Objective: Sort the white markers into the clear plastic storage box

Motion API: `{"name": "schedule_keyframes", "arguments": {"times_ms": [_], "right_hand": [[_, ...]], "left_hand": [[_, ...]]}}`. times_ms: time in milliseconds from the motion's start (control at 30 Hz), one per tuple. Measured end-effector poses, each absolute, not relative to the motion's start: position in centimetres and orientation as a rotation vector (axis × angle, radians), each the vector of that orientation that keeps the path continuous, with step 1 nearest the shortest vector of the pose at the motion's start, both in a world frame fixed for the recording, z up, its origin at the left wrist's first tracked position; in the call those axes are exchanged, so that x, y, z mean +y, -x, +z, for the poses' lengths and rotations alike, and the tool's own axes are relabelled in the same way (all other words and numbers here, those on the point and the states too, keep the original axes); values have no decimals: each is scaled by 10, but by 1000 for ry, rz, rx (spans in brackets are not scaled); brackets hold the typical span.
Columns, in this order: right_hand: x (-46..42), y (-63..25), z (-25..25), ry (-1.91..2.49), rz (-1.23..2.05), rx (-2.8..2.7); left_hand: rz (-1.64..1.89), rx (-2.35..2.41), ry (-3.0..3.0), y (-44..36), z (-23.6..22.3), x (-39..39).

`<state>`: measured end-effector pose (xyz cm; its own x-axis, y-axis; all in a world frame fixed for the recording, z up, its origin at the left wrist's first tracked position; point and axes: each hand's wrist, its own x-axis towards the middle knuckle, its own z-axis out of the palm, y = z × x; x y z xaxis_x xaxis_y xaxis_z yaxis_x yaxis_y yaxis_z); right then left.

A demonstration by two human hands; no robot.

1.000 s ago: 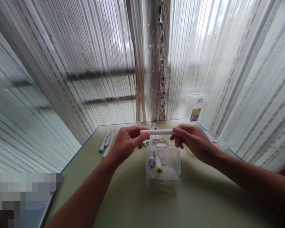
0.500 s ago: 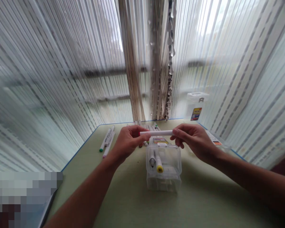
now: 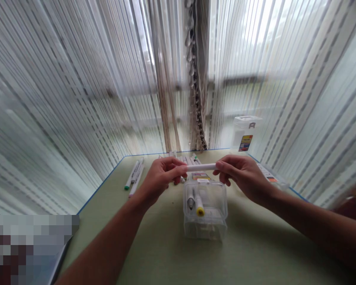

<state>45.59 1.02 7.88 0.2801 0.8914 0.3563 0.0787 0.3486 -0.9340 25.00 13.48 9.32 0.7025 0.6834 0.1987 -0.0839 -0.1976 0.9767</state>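
Both hands grip one white marker [image 3: 200,167], held level, side to side, above the far part of the bench [image 3: 154,245]. The left hand [image 3: 167,174] pinches one end between thumb and fingers, covering that end; the right hand [image 3: 240,172] pinches the other end the same way.

Just below and nearer the person, a clear box [image 3: 206,231] sits on the bench. A yellow-ended marker [image 3: 199,204] and a grey-tipped pen [image 3: 191,200] lie side by side at its far part; whether they are inside or on top is hard to tell.

Left of the left hand, a green-ended marker [image 3: 131,180] and a pink-ended marker [image 3: 136,180] lie close together. More markers [image 3: 192,159] lie behind the held one, partly hidden by the hands. Beyond the right hand stands a tall clear case [image 3: 240,134] with a label, near a string curtain [image 3: 77,59].
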Motion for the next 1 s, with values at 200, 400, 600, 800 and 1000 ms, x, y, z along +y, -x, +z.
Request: {"name": "schedule_keyframes", "arguments": {"times_ms": [200, 400, 600, 800, 1000], "right_hand": [[11, -458, 78, 1062, 803, -1081], [13, -457, 79, 1063, 841, -1008], [13, -459, 78, 1057, 855, -1000], [13, -459, 78, 1059, 812, -1061], [11, -458, 78, 1071, 792, -1104]], "left_hand": [[736, 445, -1630, -246, 95, 135], [748, 435, -1614, -245, 96, 134], [728, 372, -1546, -244, 95, 135], [769, 439, -1623, -247, 96, 133], [778, 521, -1704, -250, 100, 128]]}}
